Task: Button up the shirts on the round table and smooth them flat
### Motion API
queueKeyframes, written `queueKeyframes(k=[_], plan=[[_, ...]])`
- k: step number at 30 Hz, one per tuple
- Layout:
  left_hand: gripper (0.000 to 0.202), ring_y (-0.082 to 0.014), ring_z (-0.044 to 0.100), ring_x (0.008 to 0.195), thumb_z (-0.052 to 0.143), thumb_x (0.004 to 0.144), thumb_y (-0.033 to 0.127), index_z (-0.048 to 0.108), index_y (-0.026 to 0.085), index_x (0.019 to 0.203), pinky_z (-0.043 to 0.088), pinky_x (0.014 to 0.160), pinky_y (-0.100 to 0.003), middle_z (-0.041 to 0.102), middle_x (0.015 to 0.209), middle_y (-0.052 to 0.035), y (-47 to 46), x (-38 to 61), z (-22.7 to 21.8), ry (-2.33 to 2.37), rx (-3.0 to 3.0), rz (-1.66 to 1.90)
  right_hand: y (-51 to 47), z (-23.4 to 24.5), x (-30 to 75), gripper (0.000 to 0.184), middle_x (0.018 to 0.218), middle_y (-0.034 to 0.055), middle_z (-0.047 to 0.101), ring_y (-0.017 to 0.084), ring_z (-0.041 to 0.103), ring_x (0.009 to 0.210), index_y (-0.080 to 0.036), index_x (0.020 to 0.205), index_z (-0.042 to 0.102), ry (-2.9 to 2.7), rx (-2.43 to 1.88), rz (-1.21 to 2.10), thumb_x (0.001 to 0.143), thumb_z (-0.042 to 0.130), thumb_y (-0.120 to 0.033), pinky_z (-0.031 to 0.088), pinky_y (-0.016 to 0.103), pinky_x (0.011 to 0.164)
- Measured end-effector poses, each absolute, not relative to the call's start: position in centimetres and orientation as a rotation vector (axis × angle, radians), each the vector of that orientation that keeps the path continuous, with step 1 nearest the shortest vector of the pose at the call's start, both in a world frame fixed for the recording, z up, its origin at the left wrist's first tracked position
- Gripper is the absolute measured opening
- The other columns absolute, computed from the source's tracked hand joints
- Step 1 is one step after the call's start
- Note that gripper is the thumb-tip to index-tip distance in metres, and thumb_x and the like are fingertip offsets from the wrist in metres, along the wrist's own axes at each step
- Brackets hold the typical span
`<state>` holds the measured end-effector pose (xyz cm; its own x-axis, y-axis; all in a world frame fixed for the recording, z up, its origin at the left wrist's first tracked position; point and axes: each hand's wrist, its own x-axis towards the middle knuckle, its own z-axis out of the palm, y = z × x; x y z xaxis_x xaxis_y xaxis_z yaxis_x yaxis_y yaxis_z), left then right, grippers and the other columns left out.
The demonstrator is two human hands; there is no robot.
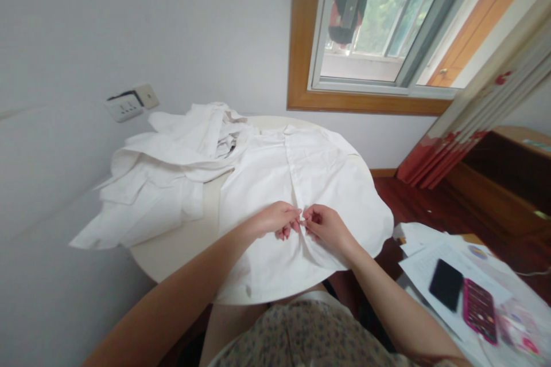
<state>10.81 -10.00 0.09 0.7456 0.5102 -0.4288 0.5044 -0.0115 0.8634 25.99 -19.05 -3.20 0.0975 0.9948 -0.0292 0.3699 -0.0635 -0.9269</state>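
Observation:
A white shirt lies spread flat on a round white table, collar away from me. My left hand and my right hand meet at the shirt's front placket near its lower part. Both pinch the fabric edges between fingertips, knuckles almost touching. A small white button seems to sit between the fingers.
A heap of other white garments covers the table's left and back. A wall socket sits on the left wall. At lower right, papers carry a black phone and a pink phone. A window and curtain are behind.

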Motion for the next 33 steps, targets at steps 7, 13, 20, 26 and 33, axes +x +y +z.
queueKeyframes(k=[7,13,20,26,33], plan=[[0.029,-0.0074,0.043,0.034,0.050,0.080,0.039,0.051,0.016,0.063,0.033,0.036,-0.019,0.047,0.042,0.0054,-10.1,11.0,-0.7,0.867,1.734,0.086,-19.2,-3.2,25.6,0.005,0.063,-0.0020,0.059,0.009,0.052,0.054,-0.019,0.079,0.058,-1.506,-1.649,0.703,0.079,0.054,-0.021,0.039,0.019,0.050],[0.020,-0.0066,0.044,0.037,0.049,0.077,0.030,0.050,0.015,0.063,0.035,0.037,-0.018,0.051,0.049,0.0039,-10.1,10.9,-0.7,0.806,1.769,0.150,-19.1,-3.5,26.3,0.013,0.065,-0.0027,0.058,0.010,0.054,0.052,-0.020,0.086,0.054,-1.416,-1.558,0.982,0.083,0.055,-0.033,0.040,0.019,0.045],[0.022,-0.0073,0.044,0.038,0.046,0.080,0.035,0.049,0.017,0.068,0.035,0.038,-0.019,0.048,0.048,0.0054,-10.0,10.8,-0.9,0.760,1.698,0.160,-19.4,-1.9,25.4,0.030,0.063,-0.0013,0.055,0.012,0.052,0.058,-0.021,0.075,0.050,-1.684,-1.758,0.553,0.095,0.035,-0.038,0.037,0.023,0.058],[0.024,-0.0088,0.046,0.037,0.041,0.083,0.036,0.048,0.018,0.069,0.037,0.040,-0.020,0.048,0.047,0.0052,-9.9,10.5,-0.4,0.747,1.817,0.093,-19.2,-2.0,24.9,0.026,0.072,0.0012,0.058,0.014,0.052,0.068,-0.020,0.077,0.052,-1.698,-1.905,0.422,0.095,0.035,-0.030,0.034,0.023,0.063],[0.029,-0.0098,0.055,0.046,0.043,0.082,0.041,0.059,0.017,0.076,0.038,0.045,-0.021,0.063,0.066,0.0008,-9.6,10.1,-0.3,0.736,2.121,0.119,-18.7,-2.1,25.3,0.033,0.063,-0.0001,0.056,0.012,0.049,0.060,-0.019,0.068,0.052,-1.641,-1.859,0.575,0.094,0.037,-0.031,0.033,0.022,0.059]])
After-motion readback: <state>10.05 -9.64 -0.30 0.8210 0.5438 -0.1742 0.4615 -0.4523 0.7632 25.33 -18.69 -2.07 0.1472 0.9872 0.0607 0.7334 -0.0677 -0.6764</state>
